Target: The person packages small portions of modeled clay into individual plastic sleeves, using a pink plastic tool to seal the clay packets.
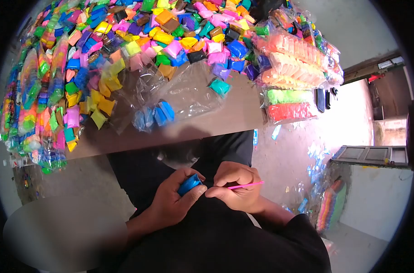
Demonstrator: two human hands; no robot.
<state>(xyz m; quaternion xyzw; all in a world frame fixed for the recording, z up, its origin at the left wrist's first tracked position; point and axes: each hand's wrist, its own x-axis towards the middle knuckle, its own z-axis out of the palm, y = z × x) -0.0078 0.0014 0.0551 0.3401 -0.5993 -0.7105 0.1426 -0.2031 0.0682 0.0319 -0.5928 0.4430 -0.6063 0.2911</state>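
Observation:
My left hand [172,198] is closed around a small blue packet [189,184], held above my lap. Its thumb lies along the lower edge of the packet. Close beside it on the right, my right hand [236,186] pinches a thin pink stick [247,185] that points out to the right. The fingertips of the two hands nearly meet. On the table in front of me, a clear plastic bag [188,91] lies spread, with several blue packets [163,113] at its lower left corner. A teal packet [219,87] rests at the bag's right edge.
A heap of colourful small packets [170,27] covers the far side of the brown table [193,133]. Filled bags of packets [56,68] stack up at the left; bags with orange, green and red rows [291,111] stand at the right. Blue wrappers [317,166] litter the floor.

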